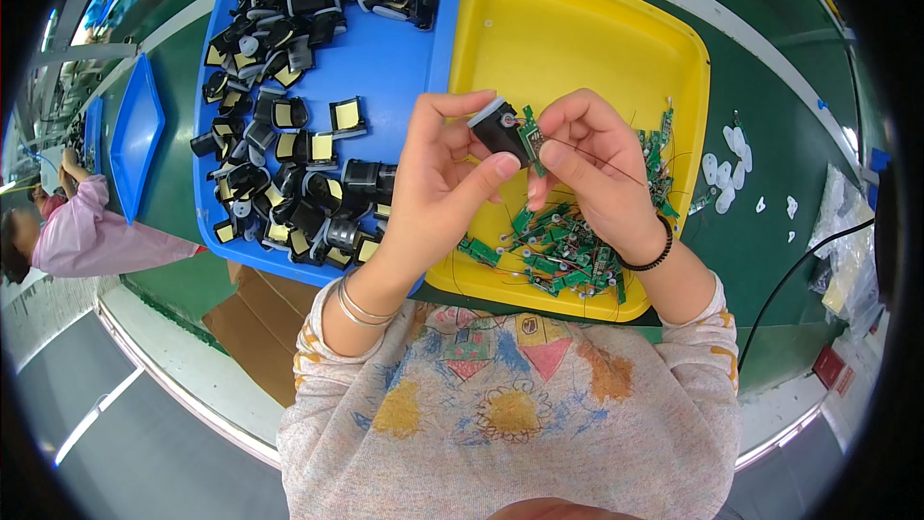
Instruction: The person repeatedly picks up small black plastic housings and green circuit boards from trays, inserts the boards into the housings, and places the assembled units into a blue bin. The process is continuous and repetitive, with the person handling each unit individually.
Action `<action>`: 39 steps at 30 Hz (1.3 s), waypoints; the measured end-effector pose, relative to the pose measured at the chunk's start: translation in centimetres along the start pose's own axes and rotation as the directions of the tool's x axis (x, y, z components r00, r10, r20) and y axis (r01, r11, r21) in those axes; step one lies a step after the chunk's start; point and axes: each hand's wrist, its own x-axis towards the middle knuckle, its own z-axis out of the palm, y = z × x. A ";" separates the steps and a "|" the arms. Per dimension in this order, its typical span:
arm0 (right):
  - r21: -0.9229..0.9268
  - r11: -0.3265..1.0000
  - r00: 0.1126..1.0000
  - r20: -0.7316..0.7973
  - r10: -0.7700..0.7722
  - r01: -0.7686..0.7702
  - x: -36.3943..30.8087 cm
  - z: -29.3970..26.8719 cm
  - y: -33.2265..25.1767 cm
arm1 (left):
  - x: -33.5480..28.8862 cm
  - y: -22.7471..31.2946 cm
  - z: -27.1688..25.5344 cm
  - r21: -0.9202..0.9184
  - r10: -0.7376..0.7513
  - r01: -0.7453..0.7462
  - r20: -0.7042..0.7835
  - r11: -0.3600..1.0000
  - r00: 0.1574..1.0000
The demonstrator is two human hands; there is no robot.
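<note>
Worktable (739, 243) in green, blue tray (380, 63), yellow tray (568, 39), hands (438, 164) gripping black housing (496, 133) and circuit board (530, 142), co-worker (82, 236) at left

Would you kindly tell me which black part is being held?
The black part in the left hand, beside a green board; the others lie in the blue tray.

Glossy yellow plastic tray (577, 34), smooth blue plastic tray (385, 67), black plastic housing (495, 131), shiny metal bangles (352, 308), matt cloth top (462, 477)
</note>
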 end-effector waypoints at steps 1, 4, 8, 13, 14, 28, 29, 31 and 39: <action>0.000 1.000 1.000 0.003 0.007 -0.007 0.0 0.0 0.0 | 0.0 0.0 0.0 0.002 -0.004 0.004 0.001 1.000 1.000; -0.014 0.999 0.999 0.011 0.044 -0.044 0.1 0.1 -0.2 | -0.1 0.0 0.0 0.014 0.027 -0.027 -0.001 1.000 1.000; -0.089 0.993 0.996 0.036 0.085 -0.081 0.4 -0.2 -0.5 | -0.1 -0.1 -0.1 0.099 0.078 -0.077 -0.005 0.992 0.997; -0.128 0.992 1.000 0.019 0.020 -0.018 0.2 0.1 -0.5 | -0.1 0.1 -0.3 0.066 0.027 -0.029 0.030 0.997 0.999; -0.137 0.990 1.000 0.018 0.022 -0.019 0.2 0.1 -0.6 | -0.1 0.1 -0.2 0.059 0.034 -0.035 0.026 0.998 0.999; -0.531 0.841 0.995 0.028 -0.099 0.098 0.2 0.1 -0.4 | 0.2 0.1 -0.3 0.241 0.191 -0.206 0.083 0.949 0.978; -0.692 0.687 0.971 0.095 -0.217 0.221 0.2 0.2 -0.6 | 0.2 0.1 -0.4 0.216 0.174 -0.190 0.091 0.958 0.981; -0.849 0.379 0.903 0.231 -0.362 0.369 0.1 0.4 -0.4 | 0.3 0.2 -0.7 0.167 0.140 -0.157 0.108 0.973 0.984; -0.891 0.101 0.824 0.360 -0.437 0.443 -0.3 0.8 0.2 | 0.4 0.1 -0.5 -0.097 0.113 -0.101 0.123 0.990 0.986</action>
